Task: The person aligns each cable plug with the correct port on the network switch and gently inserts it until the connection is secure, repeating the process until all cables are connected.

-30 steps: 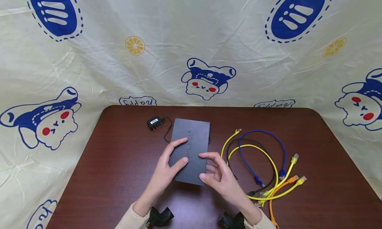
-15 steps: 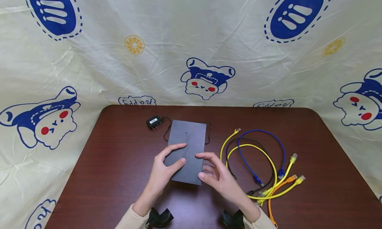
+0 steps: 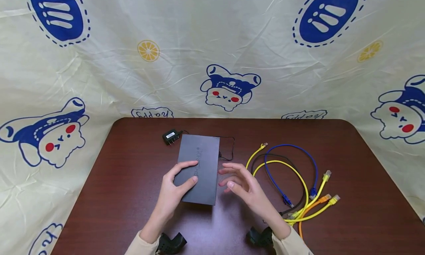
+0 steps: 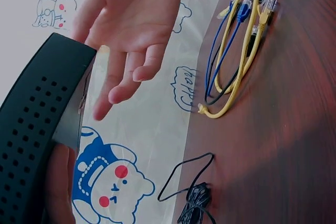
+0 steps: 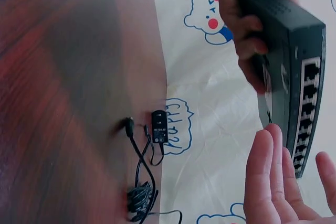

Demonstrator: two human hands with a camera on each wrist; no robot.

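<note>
A dark network switch [image 3: 207, 170] is gripped by the left hand [image 3: 172, 190], just beside the released fingers of the right hand [image 3: 244, 183].

The switch is clasped along its left side, with the left thumb and index finger laid across its lettered top face; its row of ports [image 5: 308, 103] is shown near the right fingers, which are extended and slightly parted, with nothing held. Beyond the left fingertips, a black power adapter [image 3: 170, 137] is seen on the brown table [image 3: 132, 210]. A thin black cord [image 3: 233, 150] is looped just past the right fingertips, and tangled yellow, blue, black and orange cables [image 3: 307, 196] are spread to the right of those fingers.
</note>
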